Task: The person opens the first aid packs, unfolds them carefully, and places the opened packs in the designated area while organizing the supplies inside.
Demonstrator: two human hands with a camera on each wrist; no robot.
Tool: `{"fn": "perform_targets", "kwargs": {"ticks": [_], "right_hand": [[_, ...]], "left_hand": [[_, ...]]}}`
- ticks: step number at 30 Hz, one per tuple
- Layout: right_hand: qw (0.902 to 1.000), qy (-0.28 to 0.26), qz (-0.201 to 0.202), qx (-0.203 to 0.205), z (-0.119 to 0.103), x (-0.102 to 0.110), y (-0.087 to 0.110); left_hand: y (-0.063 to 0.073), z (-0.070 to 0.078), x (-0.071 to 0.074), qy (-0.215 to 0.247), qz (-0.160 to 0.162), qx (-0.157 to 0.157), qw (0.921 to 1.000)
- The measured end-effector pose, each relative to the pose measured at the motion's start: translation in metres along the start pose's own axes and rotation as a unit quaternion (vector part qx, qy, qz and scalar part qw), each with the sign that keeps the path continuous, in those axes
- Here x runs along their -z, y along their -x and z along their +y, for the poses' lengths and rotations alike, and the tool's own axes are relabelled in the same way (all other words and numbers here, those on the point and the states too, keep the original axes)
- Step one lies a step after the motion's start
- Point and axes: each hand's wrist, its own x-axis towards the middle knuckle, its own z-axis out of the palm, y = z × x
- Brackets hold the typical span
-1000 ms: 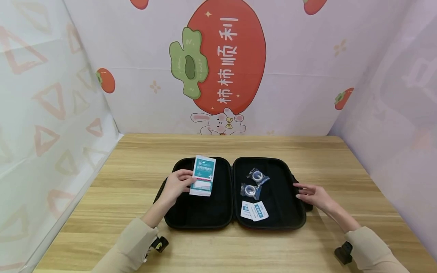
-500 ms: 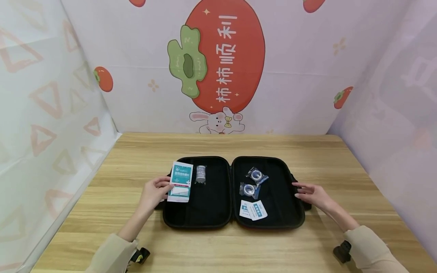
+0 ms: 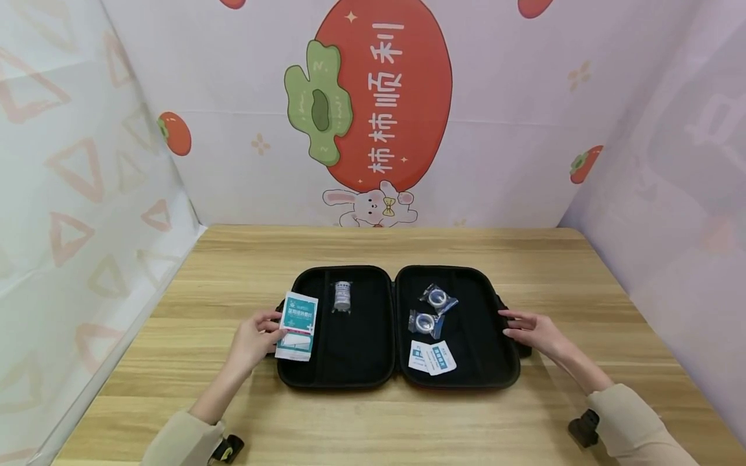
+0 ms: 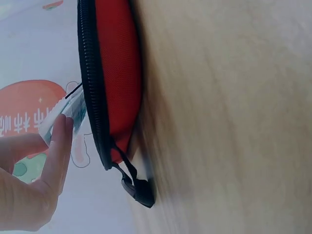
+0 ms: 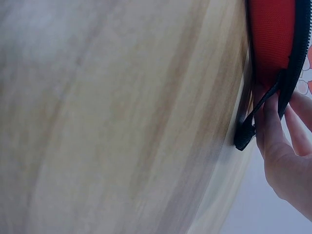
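Observation:
A zip case, black inside and red outside, lies unfolded flat on the table. My left hand pinches a white and teal dressing packet by its left edge, over the left rim of the case. In the left wrist view, the packet shows beyond the zipper, between thumb and fingers. My right hand holds the right rim of the case; the right wrist view shows its fingers on both sides of the zipped edge, beside a black strap.
A small wrapped bandage roll lies in the left half. In the right half are two wrapped tape rolls and two small white and teal sachets. Wooden table surrounds the case; a printed backdrop stands behind.
My left hand has carried the dressing packet left and toward me, from over the left half to its left rim, uncovering the bandage roll. My right hand has stayed put.

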Motion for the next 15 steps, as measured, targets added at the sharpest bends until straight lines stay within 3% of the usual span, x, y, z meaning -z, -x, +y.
{"fn": "perform_targets", "kwargs": {"ticks": [15], "right_hand": [[1.0, 0.0, 0.001, -0.001, -0.002, -0.001, 0.001]], "left_hand": [[0.004, -0.005, -0.012, -0.002, -0.055, 0.029, 0.998]]}}
